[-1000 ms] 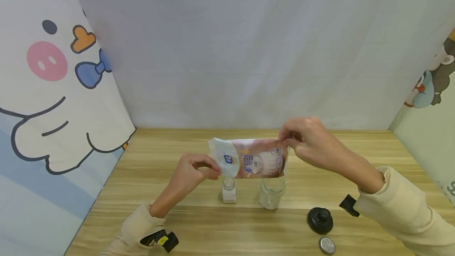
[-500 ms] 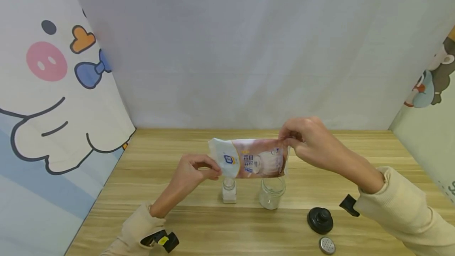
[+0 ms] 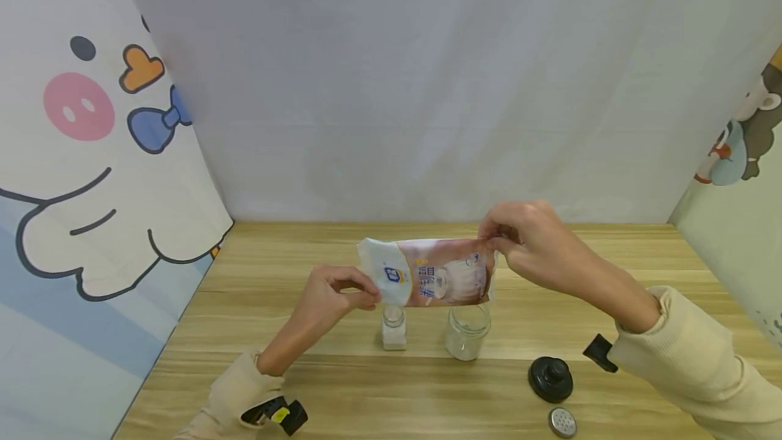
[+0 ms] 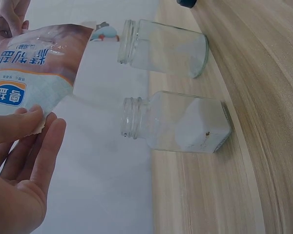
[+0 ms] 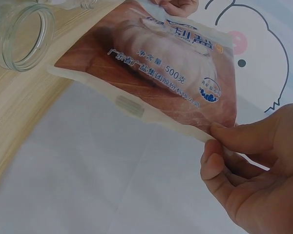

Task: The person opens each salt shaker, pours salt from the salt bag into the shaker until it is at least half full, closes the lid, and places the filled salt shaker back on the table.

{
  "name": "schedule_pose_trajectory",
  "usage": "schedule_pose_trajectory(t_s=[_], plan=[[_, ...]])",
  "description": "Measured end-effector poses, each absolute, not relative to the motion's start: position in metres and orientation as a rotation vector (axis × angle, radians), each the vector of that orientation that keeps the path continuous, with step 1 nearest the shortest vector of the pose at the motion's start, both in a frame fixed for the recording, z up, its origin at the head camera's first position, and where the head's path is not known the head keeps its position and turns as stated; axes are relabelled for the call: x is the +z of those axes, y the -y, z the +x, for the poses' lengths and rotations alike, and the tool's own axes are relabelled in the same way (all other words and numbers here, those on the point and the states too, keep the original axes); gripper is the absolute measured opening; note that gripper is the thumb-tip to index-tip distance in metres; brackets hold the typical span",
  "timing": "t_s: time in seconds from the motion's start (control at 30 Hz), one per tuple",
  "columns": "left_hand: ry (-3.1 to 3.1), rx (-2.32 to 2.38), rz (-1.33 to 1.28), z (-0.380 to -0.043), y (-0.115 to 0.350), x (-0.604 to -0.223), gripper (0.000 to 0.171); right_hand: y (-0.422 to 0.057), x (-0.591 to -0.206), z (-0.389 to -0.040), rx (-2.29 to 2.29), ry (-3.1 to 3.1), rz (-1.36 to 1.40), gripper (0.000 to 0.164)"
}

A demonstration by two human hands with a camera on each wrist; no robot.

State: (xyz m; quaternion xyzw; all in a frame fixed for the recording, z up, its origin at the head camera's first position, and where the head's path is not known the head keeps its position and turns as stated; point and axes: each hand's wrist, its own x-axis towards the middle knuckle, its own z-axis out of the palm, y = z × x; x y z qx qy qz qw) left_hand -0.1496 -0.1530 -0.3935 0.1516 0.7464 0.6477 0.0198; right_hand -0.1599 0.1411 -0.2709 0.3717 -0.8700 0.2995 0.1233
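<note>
A printed plastic bag of salt [image 3: 436,273], pink-brown with a pale blue end, is held sideways in the air above the table. My left hand [image 3: 332,294] pinches the lower corner of its pale end between thumb and fingers. At the opposite end, my right hand [image 3: 537,246] pinches the upper corner by the sealed edge. Below the bag stand two uncovered glass containers: a small square bottle [image 4: 185,122] with white contents in its lower part, and a wider round jar [image 4: 166,48]. In the right wrist view, the bag's printed face [image 5: 161,68] is stretched flat.
Toward the right front of the wooden table [image 3: 391,392] lie a black lid with a knob [image 3: 551,379] and a round metal shaker cap with holes [image 3: 562,421]. A pale curtain [image 3: 427,87] hangs behind the table's far edge, with cartoon-printed cloths at both sides.
</note>
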Motion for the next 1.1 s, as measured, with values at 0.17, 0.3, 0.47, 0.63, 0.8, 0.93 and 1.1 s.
schedule_pose_trajectory(t_s=[0.17, 0.3, 0.47, 0.63, 0.8, 0.93, 1.1], plan=[[-2.310, 2.015, 0.476, -0.1494, 0.1532, -0.3936, 0.004, -0.1411, -0.2719, -0.1606, 0.870, 2.523, 1.091, 0.026], [-2.316, 2.012, 0.474, -0.1496, 0.1533, -0.3941, 0.006, -0.1413, -0.2724, -0.1610, 0.872, 2.516, 1.096, 0.027], [-2.327, 2.006, 0.460, -0.1499, 0.1528, -0.3940, 0.005, -0.1416, -0.2725, -0.1609, 0.872, 2.512, 1.104, 0.027], [-2.328, 1.997, 0.444, -0.1500, 0.1524, -0.3937, 0.005, -0.1417, -0.2722, -0.1607, 0.871, 2.514, 1.099, 0.027], [-2.329, 1.991, 0.454, -0.1505, 0.1520, -0.3936, 0.005, -0.1423, -0.2720, -0.1605, 0.873, 2.517, 1.090, 0.027], [-2.321, 2.000, 0.446, -0.1507, 0.1512, -0.3935, 0.005, -0.1426, -0.2716, -0.1602, 0.870, 2.516, 1.092, 0.027], [-2.319, 2.004, 0.453, -0.1503, 0.1511, -0.3939, 0.004, -0.1429, -0.2709, -0.1598, 0.868, 2.524, 1.090, 0.026]])
